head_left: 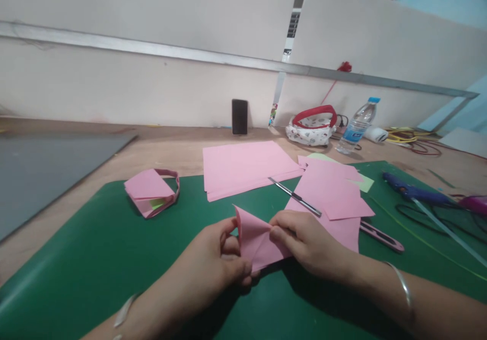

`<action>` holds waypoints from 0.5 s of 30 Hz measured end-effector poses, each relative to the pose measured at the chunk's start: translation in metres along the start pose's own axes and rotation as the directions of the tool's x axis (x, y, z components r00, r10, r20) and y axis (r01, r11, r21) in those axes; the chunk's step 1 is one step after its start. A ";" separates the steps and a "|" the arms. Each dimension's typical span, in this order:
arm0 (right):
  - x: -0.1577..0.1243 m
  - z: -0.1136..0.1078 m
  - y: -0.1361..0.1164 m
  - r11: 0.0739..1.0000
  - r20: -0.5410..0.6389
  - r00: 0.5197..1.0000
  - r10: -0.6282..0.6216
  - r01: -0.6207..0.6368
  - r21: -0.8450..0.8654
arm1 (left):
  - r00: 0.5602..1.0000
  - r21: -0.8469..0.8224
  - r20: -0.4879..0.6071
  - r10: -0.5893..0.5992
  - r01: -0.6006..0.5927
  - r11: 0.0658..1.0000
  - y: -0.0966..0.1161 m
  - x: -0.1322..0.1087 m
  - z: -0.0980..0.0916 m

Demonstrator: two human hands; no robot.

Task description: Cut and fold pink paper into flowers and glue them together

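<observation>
Between my two hands is a piece of pink paper, bent into a fold with a pointed top corner, held above the green mat. My left hand grips its left edge, thumb at the lower corner and fingers curled behind. My right hand pinches the upper right part between thumb and forefinger. Just beyond the right hand lie a silver craft knife and overlapping pink sheets. A folded pink paper piece with a band sits to the left, with green showing inside.
Larger pink sheets lie at the mat's far edge. A pink-handled cutter and a blue glue gun with cords are at right. Behind stand a phone, a white-and-red pouch and a water bottle. A grey board lies left.
</observation>
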State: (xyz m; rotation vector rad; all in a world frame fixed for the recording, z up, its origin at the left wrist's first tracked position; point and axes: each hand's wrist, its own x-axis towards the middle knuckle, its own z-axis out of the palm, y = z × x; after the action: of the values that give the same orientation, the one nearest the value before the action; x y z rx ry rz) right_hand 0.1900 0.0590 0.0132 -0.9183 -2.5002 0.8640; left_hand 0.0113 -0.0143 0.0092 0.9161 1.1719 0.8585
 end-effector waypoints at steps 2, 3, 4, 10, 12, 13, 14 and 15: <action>0.001 0.001 0.000 1.000 0.003 1.000 0.012 -0.012 0.022 | 1.000 0.005 -0.008 0.001 -0.001 1.000 0.001 0.000 0.000; 0.001 0.000 0.000 0.999 0.010 1.000 0.025 -0.025 0.043 | 1.000 -0.001 -0.010 -0.001 0.001 1.000 0.001 0.000 0.000; 0.002 0.000 0.000 0.997 0.018 0.999 0.042 -0.043 0.069 | 1.000 -0.015 -0.008 -0.006 0.006 1.000 0.001 0.000 -0.001; 0.003 -0.006 -0.005 0.971 0.085 0.984 0.159 -0.171 0.168 | 1.000 -0.104 0.018 -0.021 0.023 0.994 0.000 0.001 -0.007; 0.002 -0.006 -0.006 0.954 0.091 0.974 0.207 -0.221 0.200 | 1.000 -0.104 0.004 -0.021 0.022 0.994 0.002 0.000 -0.008; 0.002 -0.006 -0.006 0.940 0.094 0.969 0.228 -0.244 0.237 | 1.000 -0.111 -0.002 -0.027 0.027 0.993 0.003 0.000 -0.007; 0.002 -0.006 -0.006 0.923 0.096 0.965 0.244 -0.262 0.281 | 0.999 -0.124 -0.012 -0.037 0.035 0.992 0.004 -0.001 -0.007; 0.002 -0.006 -0.006 0.906 0.097 0.962 0.256 -0.273 0.324 | 0.998 -0.139 -0.028 -0.050 0.045 0.989 0.005 -0.001 -0.006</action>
State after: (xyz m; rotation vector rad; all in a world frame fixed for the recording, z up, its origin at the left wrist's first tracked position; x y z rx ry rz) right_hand 0.1883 0.0593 0.0216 -1.1393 -2.1970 1.3667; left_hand 0.0049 -0.0128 0.0133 0.7610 1.1421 0.9067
